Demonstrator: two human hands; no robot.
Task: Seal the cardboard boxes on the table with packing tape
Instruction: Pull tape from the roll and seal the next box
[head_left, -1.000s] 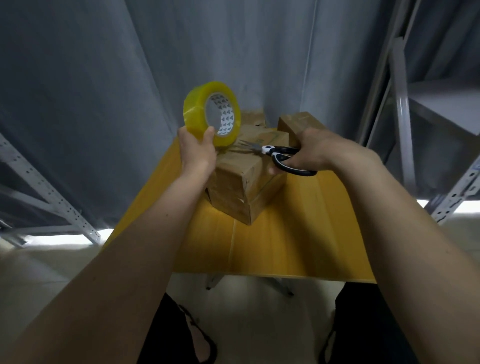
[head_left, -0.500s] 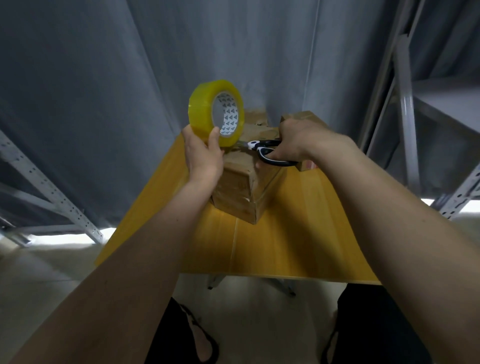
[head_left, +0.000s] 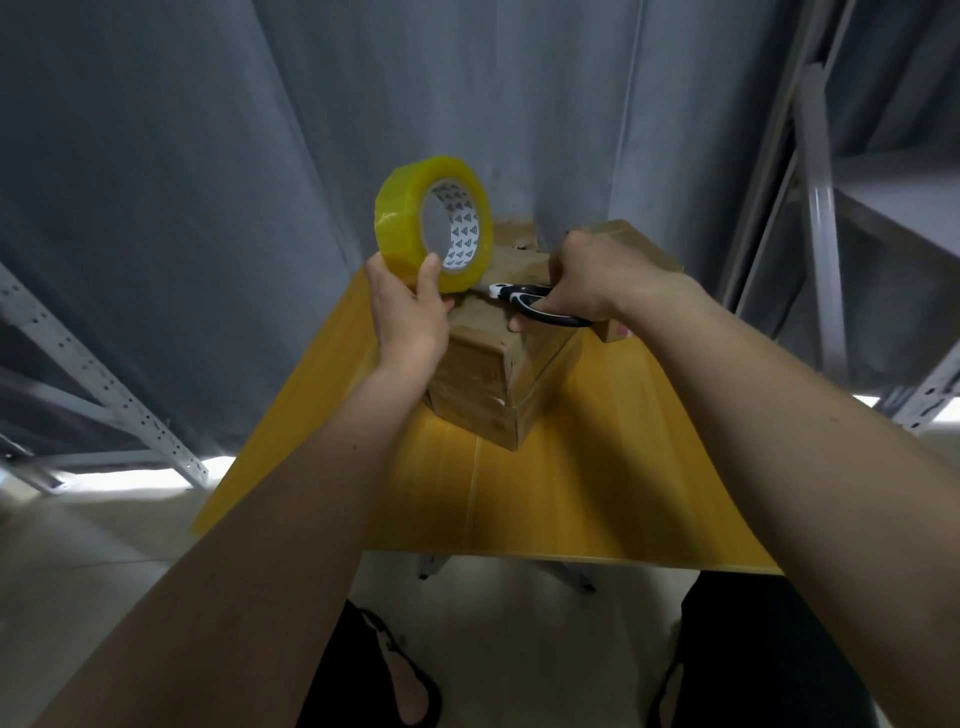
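Observation:
My left hand grips a yellow roll of packing tape and holds it upright above the left edge of a cardboard box on the yellow table. My right hand holds black-and-white scissors over the box top, their tip pointing at the base of the roll. A second cardboard box stands behind, and a third cardboard box is partly hidden by my right hand. The scissor blades are hidden behind the roll.
A grey curtain hangs behind the table. White metal shelving stands at the right, and a perforated metal strut slants at the left. My legs and a sandalled foot show below the table's near edge.
My right hand has brought the scissors leftward across the box top to the base of the tape roll. The roll has stayed raised in my left hand.

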